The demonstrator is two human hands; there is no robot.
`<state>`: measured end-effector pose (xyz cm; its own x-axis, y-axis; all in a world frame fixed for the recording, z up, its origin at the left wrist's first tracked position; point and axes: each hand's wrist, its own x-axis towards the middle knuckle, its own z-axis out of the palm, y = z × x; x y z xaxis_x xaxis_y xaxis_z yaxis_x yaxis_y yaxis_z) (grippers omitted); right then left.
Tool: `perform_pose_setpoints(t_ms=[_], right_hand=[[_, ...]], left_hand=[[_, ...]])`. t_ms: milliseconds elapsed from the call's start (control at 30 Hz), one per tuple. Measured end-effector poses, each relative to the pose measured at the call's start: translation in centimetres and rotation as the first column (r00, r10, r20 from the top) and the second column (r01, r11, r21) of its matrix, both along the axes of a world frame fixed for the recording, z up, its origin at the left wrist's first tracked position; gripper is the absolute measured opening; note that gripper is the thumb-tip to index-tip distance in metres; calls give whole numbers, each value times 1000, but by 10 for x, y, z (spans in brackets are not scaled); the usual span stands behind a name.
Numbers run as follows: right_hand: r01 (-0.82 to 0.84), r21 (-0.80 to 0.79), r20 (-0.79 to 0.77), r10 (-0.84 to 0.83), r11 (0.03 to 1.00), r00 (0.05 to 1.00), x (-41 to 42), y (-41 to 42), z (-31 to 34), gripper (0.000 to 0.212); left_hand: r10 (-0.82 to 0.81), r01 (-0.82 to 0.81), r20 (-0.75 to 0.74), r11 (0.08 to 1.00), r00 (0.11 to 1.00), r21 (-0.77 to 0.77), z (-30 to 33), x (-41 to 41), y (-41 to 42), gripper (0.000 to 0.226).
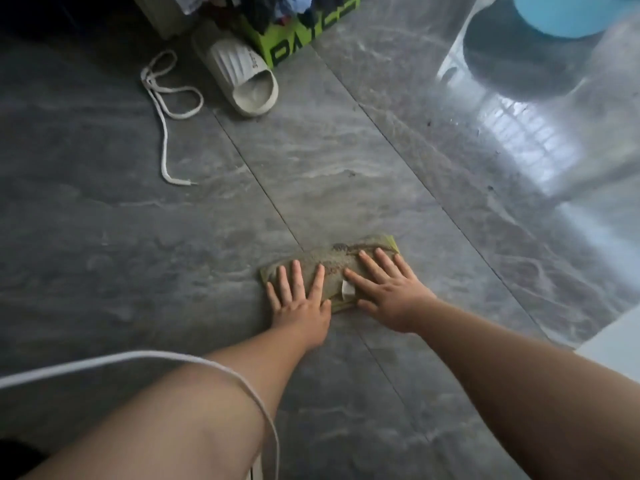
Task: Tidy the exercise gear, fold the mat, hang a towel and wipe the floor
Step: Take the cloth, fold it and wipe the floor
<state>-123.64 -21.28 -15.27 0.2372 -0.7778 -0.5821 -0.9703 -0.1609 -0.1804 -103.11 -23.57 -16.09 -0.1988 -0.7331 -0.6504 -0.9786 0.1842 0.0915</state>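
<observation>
Wiping is under way: a cloth [332,268] is pressed flat to the floor [138,237] by the left hand [300,299] and right hand [388,292], fingers straight and spread (nothing is gripped). Mat and towel are not seen, so those steps cannot be judged; a lace [162,109] and slipper [242,77] are left lying nearby.

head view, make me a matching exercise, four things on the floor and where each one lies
Things:
1 cloth
2 slipper
3 shoelace
4 green box

Places:
A top middle, full of clothes
B under both flat hands
C far left, loose on the tiles
D just left of the box, on the tiles

Pairs: 1-B, 2-D, 3-C, 4-A
</observation>
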Motion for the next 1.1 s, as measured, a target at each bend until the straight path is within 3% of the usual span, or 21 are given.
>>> perform_pose_setpoints(t_ms=[133, 300, 500, 700, 800, 867, 1033, 1100], right_hand=[[-12, 14, -52, 12, 1000, 999, -66, 84, 3, 73], [98, 117, -100, -86, 988, 991, -149, 190, 14, 79], [328, 193, -113, -311, 925, 944, -197, 338, 30, 73], [743, 170, -150, -728, 647, 669, -151, 457, 20, 75], [845, 169, -151, -834, 507, 531, -128, 504, 25, 71], [871, 190, -104, -873, 453, 477, -122, 523, 31, 67], [831, 227, -56, -845, 507, 531, -131, 511, 34, 66], [752, 231, -37, -767, 617, 641, -139, 486, 31, 72]], left_hand=[[-84, 86, -27, 995, 996, 49, -1, -61, 73, 70], [-283, 288, -79, 956, 956, 61, 3, -150, 139, 71], [-601, 619, -151, 771, 785, 150, 15, -230, 212, 63], [-840, 855, -170, 492, 516, 163, 16, -270, 278, 59], [-908, 927, -201, 341, 369, 158, 14, -279, 315, 56], [-924, 945, -204, 306, 324, 117, 12, -275, 328, 56], [-943, 956, -183, 289, 278, -39, 2, -250, 309, 56], [-920, 928, -157, 369, 358, -45, 1, -234, 299, 59]])
